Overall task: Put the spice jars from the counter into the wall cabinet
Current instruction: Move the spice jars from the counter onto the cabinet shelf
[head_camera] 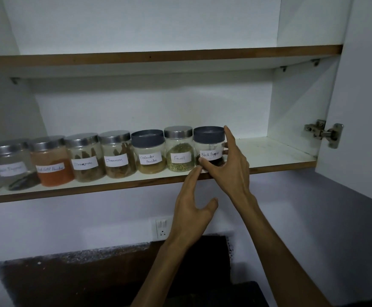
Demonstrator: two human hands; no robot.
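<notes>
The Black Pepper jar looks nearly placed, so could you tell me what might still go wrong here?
1. The Black Pepper jar stands close to the shelf's front edge; a nudge as the right hand lets go might tip it off.
2. It sits tight against the Fennel jar, so pushing it sideways could jostle the row.
</notes>
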